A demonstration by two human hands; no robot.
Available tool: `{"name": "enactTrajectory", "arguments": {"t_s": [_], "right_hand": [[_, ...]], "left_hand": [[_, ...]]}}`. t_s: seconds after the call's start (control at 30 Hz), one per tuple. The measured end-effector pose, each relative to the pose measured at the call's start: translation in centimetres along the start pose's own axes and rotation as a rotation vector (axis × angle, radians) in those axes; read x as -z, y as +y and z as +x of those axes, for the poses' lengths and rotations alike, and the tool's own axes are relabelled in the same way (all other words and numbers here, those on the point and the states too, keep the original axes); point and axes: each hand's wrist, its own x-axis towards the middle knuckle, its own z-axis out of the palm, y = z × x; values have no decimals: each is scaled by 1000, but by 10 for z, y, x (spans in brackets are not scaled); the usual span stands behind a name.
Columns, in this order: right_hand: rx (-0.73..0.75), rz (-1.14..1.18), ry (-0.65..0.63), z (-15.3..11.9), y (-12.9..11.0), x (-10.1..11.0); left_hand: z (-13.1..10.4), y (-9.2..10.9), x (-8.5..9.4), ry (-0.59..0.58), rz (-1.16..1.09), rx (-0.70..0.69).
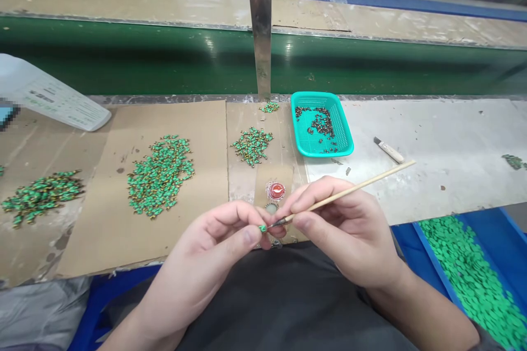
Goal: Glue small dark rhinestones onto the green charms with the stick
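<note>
Between the thumb and fingers of my left hand [224,241] is a small green piece [262,228]. My right hand [346,230] grips a thin brush with a pale wooden handle [358,186], and its dark tip touches or nearly touches the green piece. Just beyond my fingertips lie a red round pot [276,191] and a small pale round item [271,208], partly hidden by my fingers. A large pile of green and gold pieces [160,176] rests on the cardboard [206,148] to the left, with a smaller pile [252,146] nearer the middle.
A teal basket [349,140] holds small dark parts. Right of it lies a flat brush [389,150]. Another green pile [43,195] and a white container [61,98] are at left. A blue tray [436,263] at lower right bears many green pieces. A metal post [261,27] rises behind.
</note>
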Motion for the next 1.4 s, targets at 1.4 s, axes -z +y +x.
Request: {"name": "enactTrajectory", "arguments": {"t_s": [1.4], "right_hand": [[53, 169, -12, -3, 5, -3]], "left_hand": [[-4, 8, -4, -60, -40, 14]]}}
